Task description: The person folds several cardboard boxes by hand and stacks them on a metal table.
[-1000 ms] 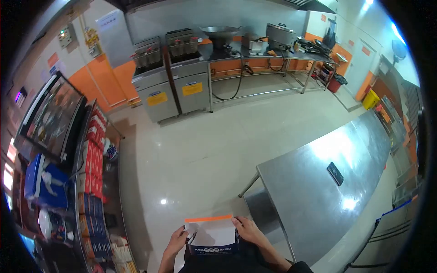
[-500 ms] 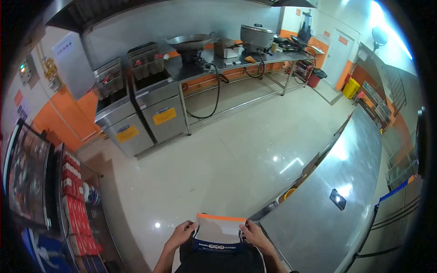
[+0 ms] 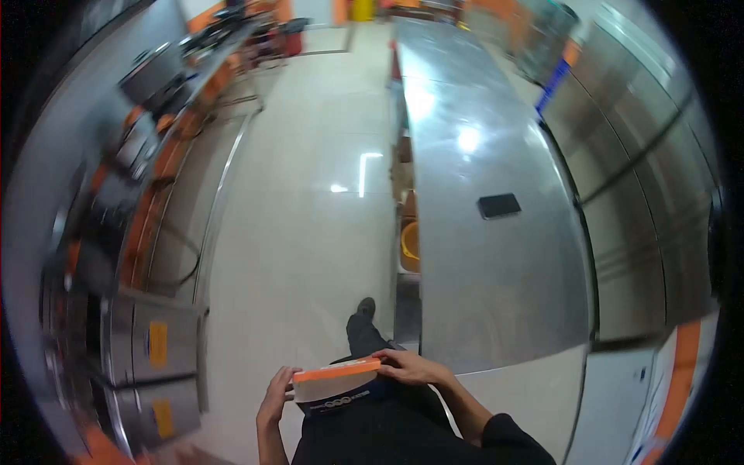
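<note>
A commercial kitchen's pale tiled floor [image 3: 310,194] is seen from above. At the waist, an orange-rimmed white box [image 3: 337,380] is clasped at its ends by the left hand [image 3: 277,395] and right hand [image 3: 411,366], fingers curled onto it. Beyond the grip, rightward, a steel counter [image 3: 496,302] is seen, a dark phone [image 3: 499,205] laid on it.

Box [image 3: 335,380] tipped flat; view swung along counter [image 3: 496,256].
</note>
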